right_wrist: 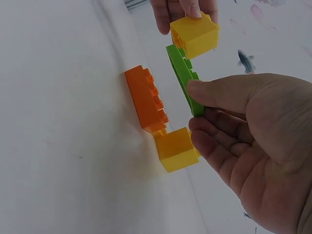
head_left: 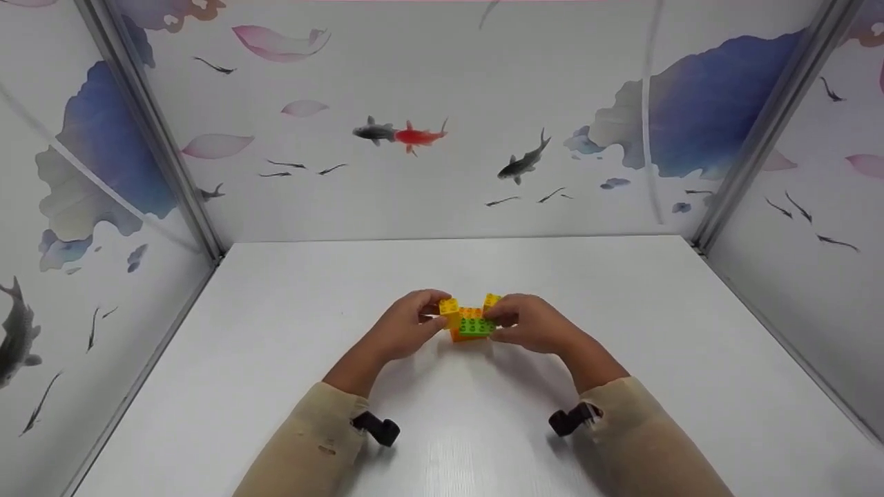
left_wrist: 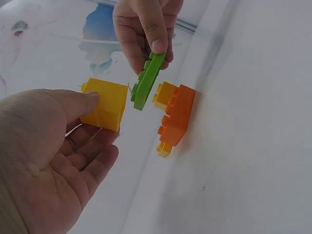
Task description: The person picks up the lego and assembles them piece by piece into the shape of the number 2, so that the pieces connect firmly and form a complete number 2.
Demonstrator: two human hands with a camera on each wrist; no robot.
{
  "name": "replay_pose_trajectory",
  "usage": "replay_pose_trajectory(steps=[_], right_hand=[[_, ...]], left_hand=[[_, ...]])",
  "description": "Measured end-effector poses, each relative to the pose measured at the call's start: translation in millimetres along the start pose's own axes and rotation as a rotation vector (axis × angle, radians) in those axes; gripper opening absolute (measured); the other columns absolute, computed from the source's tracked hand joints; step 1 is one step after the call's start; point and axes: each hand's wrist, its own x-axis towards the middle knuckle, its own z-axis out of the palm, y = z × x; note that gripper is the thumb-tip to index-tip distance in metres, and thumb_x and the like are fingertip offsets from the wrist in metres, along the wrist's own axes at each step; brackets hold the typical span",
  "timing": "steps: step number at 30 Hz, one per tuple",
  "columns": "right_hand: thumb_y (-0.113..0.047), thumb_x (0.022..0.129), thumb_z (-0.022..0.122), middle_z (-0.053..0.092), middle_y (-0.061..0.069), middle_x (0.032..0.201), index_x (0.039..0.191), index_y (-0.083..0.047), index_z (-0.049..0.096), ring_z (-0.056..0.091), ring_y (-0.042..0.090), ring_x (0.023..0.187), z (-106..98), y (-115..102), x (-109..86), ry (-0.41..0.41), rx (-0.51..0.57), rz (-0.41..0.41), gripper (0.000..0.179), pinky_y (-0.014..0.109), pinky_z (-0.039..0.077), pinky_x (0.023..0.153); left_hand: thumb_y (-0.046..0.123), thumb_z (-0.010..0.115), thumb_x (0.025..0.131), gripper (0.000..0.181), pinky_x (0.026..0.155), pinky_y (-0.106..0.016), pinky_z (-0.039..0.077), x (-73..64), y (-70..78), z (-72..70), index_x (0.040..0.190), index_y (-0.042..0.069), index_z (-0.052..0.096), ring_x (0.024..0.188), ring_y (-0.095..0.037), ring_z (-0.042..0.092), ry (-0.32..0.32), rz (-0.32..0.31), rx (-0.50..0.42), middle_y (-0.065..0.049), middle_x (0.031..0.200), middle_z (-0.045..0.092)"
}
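Observation:
My left hand pinches a yellow building brick between thumb and fingers. My right hand grips one end of a flat green brick, studs upward in the head view. Both held bricks are above an orange brick on the table. In the right wrist view the raised yellow brick's lower edge is right at the green brick's far end. Another yellow brick sits beside the orange brick, close under my right fingers. A smaller yellow-orange piece shows at the orange brick's other end.
A white table lies under the bricks. White panels printed with fish and petals enclose its back and sides, joined by metal corner posts. Black wrist devices stick out from both sleeves.

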Motion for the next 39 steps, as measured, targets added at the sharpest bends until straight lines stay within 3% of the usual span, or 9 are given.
replay_pose_trajectory(steps=[9,15,24,32,39], right_hand=[[-0.017,0.093,0.084,0.076,-0.009,0.115,0.123,-0.025,0.082,0.067,0.014,0.103,9.8,-1.9,0.7,-0.084,-0.053,-0.056,0.032,0.04,0.06,0.101],[-0.017,0.092,0.085,0.075,-0.011,0.108,0.115,-0.027,0.083,0.065,0.015,0.098,16.0,-2.8,0.1,-0.14,-0.088,-0.062,0.026,0.041,0.059,0.099],[-0.016,0.089,0.088,0.076,-0.01,0.108,0.117,-0.028,0.083,0.066,0.015,0.099,25.3,-2.9,1.0,-0.15,-0.094,0.018,0.031,0.042,0.06,0.103],[-0.011,0.089,0.086,0.076,-0.01,0.11,0.118,-0.024,0.083,0.066,0.015,0.1,28.7,-2.8,1.7,-0.15,-0.107,0.008,0.032,0.043,0.059,0.104],[-0.013,0.09,0.086,0.075,-0.009,0.109,0.119,-0.023,0.082,0.064,0.015,0.1,29.6,-1.0,3.5,-0.158,-0.123,-0.016,0.031,0.042,0.058,0.102]], left_hand=[[0.028,0.069,0.106,0.042,0.116,-0.043,0.053,-0.1,-2.1,-0.7,0.147,0.022,0.061,0.133,-0.019,0.064,-0.012,0.026,0.003,0.001,0.142,0.065],[0.026,0.072,0.103,0.04,0.117,-0.044,0.053,0.7,-5.1,0.9,0.142,0.024,0.064,0.134,-0.022,0.064,-0.058,0.009,-0.006,0.003,0.14,0.066],[0.029,0.074,0.101,0.044,0.115,-0.043,0.054,2.4,-10.3,7.7,0.143,0.02,0.066,0.124,-0.018,0.065,-0.102,-0.031,0.037,0.003,0.135,0.07],[0.03,0.078,0.097,0.04,0.108,-0.041,0.056,3.0,-14.9,11.3,0.135,0.021,0.069,0.114,-0.017,0.065,-0.138,-0.013,0.056,0.005,0.123,0.071],[0.032,0.081,0.095,0.039,0.109,-0.042,0.057,3.0,-17.1,13.4,0.132,0.022,0.071,0.115,-0.018,0.066,-0.153,-0.011,0.059,0.004,0.122,0.072]])
